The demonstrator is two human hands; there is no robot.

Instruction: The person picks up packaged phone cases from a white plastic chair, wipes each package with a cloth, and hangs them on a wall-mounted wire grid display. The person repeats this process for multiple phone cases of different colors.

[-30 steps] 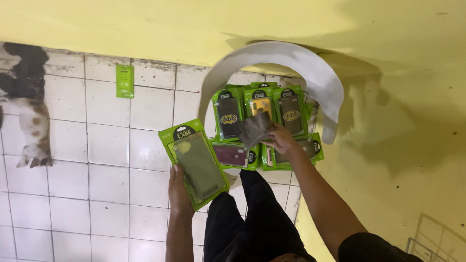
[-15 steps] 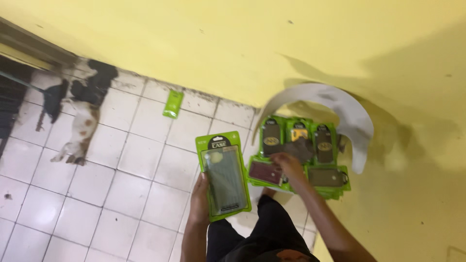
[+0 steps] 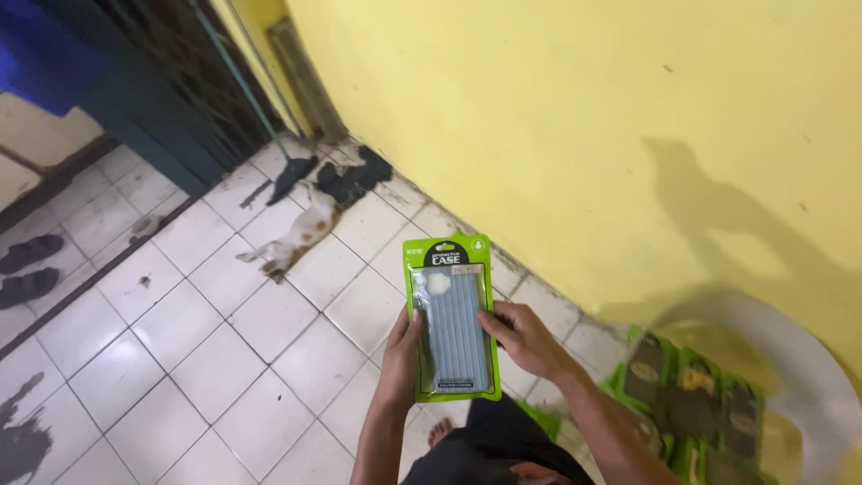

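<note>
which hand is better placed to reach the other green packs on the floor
Right, likely. The right hand touches only the edge of the phone case pack and is on the side of the green packs by the wall, while the left hand grips the pack's far edge.

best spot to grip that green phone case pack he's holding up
By its long side edges, one hand from each side, as the left hand and right hand do now. The green phone case pack is flat, thin and upright, so pinching the green border keeps the clear front uncovered.
</note>
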